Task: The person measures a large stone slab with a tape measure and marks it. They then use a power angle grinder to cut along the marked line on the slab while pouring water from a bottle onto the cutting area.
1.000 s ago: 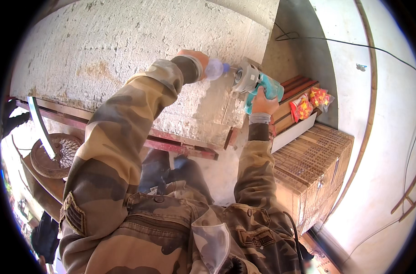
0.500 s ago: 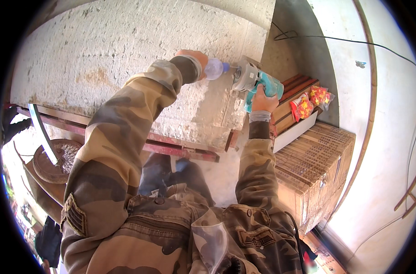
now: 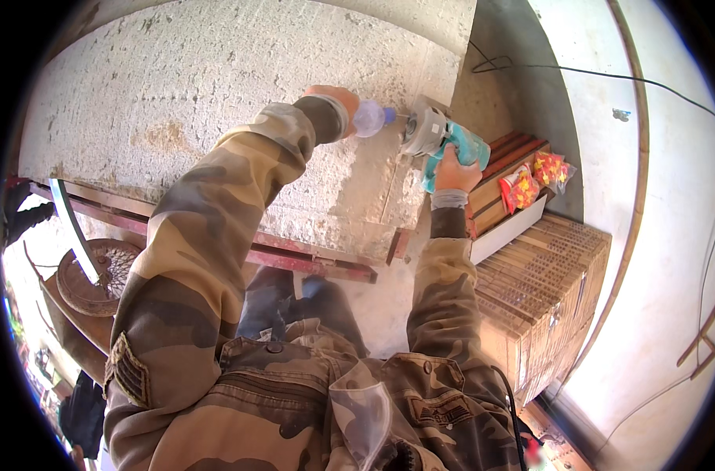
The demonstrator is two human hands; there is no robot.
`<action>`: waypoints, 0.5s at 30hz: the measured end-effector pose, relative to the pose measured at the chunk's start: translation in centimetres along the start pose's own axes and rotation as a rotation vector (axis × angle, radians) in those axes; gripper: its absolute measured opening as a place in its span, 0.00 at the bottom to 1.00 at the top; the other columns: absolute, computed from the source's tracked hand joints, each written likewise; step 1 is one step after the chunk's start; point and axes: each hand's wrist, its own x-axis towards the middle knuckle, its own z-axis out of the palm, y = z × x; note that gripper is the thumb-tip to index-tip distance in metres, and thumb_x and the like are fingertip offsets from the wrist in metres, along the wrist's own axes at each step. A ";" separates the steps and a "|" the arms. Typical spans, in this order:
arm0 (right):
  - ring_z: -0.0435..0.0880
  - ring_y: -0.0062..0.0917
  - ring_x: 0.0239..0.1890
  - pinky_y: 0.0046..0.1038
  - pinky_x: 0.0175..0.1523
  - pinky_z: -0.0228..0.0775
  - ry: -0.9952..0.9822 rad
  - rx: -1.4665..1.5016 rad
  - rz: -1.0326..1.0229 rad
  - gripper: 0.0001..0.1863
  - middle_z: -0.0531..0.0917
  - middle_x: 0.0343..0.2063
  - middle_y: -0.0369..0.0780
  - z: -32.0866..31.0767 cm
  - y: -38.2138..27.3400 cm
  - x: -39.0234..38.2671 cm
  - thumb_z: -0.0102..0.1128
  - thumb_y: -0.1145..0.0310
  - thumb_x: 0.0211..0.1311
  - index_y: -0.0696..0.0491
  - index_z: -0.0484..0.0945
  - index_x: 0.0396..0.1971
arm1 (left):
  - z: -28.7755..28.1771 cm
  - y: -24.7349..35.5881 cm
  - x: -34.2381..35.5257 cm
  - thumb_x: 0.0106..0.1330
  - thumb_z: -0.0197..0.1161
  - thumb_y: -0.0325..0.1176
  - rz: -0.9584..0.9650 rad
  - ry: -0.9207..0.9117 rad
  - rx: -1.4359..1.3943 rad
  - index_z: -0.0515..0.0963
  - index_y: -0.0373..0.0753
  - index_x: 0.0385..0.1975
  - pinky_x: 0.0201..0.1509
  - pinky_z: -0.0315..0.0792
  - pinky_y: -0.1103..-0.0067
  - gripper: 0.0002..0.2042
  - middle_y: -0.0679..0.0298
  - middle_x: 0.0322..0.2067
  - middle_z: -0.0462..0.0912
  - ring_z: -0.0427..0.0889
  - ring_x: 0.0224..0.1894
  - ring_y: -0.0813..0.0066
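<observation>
My left hand (image 3: pixel 335 100) is closed round a clear plastic bottle (image 3: pixel 368 118), which lies on its side with its blue cap pointing right. The bottle's cap end is close to the metal head of a teal power cutter (image 3: pixel 461 147). My right hand (image 3: pixel 456 171) grips the cutter's body from the near side. Its grey metal head rests at the right end of a large, pale, pitted stone slab (image 3: pixel 240 71); the blade itself I cannot make out. A darker, wet-looking patch (image 3: pixel 361 184) marks the slab beneath the bottle.
Red metal rails (image 3: pixel 314 263) run below the slab's near edge. To the right stand a stack of flat cardboard (image 3: pixel 546 290) and a box with red and yellow packets (image 3: pixel 521 187). A black cable (image 3: pixel 561 65) crosses the white wall. At left hangs a round wicker piece (image 3: pixel 98 275).
The cutter and my right hand have shifted very slightly to the right. My left hand and the bottle stay almost where they were.
</observation>
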 end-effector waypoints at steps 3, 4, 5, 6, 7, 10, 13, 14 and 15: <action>0.81 0.23 0.23 0.27 0.32 0.72 -0.022 0.018 -0.010 0.10 0.84 0.24 0.40 0.1 -0.2 0.5 0.66 0.69 0.50 0.60 0.81 0.29 | 0.1 0.0 0.4 0.60 0.62 0.49 0.003 0.014 0.013 0.80 0.35 0.45 0.46 0.77 0.64 0.23 0.54 0.40 0.84 0.84 0.45 0.55; 0.79 0.22 0.21 0.27 0.28 0.70 -0.025 0.038 -0.023 0.09 0.83 0.23 0.39 0.1 -0.1 0.7 0.65 0.70 0.51 0.60 0.80 0.28 | 0.0 0.1 0.5 0.60 0.62 0.49 0.008 0.015 0.006 0.80 0.35 0.45 0.46 0.77 0.64 0.23 0.54 0.40 0.84 0.83 0.45 0.55; 0.76 0.21 0.16 0.26 0.22 0.68 -0.024 0.075 -0.036 0.07 0.81 0.20 0.37 0.2 0.1 0.9 0.64 0.71 0.52 0.59 0.79 0.27 | -0.2 0.1 0.5 0.60 0.63 0.48 0.014 0.016 -0.001 0.80 0.35 0.46 0.46 0.77 0.64 0.23 0.54 0.40 0.84 0.83 0.45 0.55; 0.73 0.20 0.11 0.25 0.15 0.65 -0.023 0.112 -0.048 0.06 0.78 0.17 0.35 0.3 0.2 1.1 0.64 0.72 0.54 0.58 0.78 0.25 | -0.3 0.2 0.6 0.60 0.63 0.48 0.020 0.016 -0.007 0.80 0.35 0.46 0.46 0.77 0.64 0.23 0.54 0.40 0.84 0.83 0.45 0.55; 0.73 0.20 0.11 0.25 0.15 0.65 -0.023 0.105 -0.058 0.06 0.78 0.17 0.36 0.4 0.2 1.2 0.64 0.72 0.54 0.58 0.78 0.25 | -0.1 0.1 0.8 0.60 0.63 0.48 0.017 0.027 -0.006 0.80 0.35 0.46 0.46 0.77 0.64 0.23 0.53 0.40 0.84 0.83 0.45 0.55; 0.73 0.20 0.11 0.25 0.15 0.65 -0.027 0.088 -0.072 0.06 0.78 0.17 0.36 0.7 -0.1 1.4 0.64 0.72 0.54 0.58 0.78 0.25 | 0.1 0.0 1.3 0.59 0.63 0.48 0.009 0.046 -0.004 0.80 0.35 0.45 0.46 0.77 0.64 0.23 0.53 0.40 0.84 0.83 0.45 0.54; 0.74 0.20 0.11 0.25 0.15 0.65 -0.022 0.065 -0.085 0.06 0.78 0.17 0.36 0.9 0.0 1.8 0.64 0.72 0.53 0.58 0.77 0.25 | -0.2 0.1 1.3 0.59 0.63 0.48 0.006 0.043 -0.009 0.80 0.35 0.45 0.46 0.77 0.63 0.22 0.53 0.40 0.84 0.83 0.45 0.54; 0.74 0.20 0.11 0.25 0.15 0.65 -0.010 0.047 -0.107 0.06 0.78 0.17 0.36 0.9 0.3 2.0 0.64 0.72 0.53 0.58 0.77 0.25 | -0.4 0.2 1.2 0.59 0.63 0.48 0.007 0.046 -0.011 0.80 0.35 0.44 0.46 0.77 0.63 0.22 0.53 0.40 0.84 0.84 0.45 0.54; 0.74 0.20 0.11 0.25 0.15 0.65 -0.003 0.039 -0.122 0.06 0.79 0.17 0.36 0.8 0.5 2.2 0.64 0.72 0.53 0.58 0.77 0.25 | -0.7 0.4 1.1 0.59 0.63 0.48 0.008 0.049 -0.013 0.81 0.35 0.44 0.46 0.77 0.63 0.22 0.53 0.40 0.84 0.84 0.44 0.54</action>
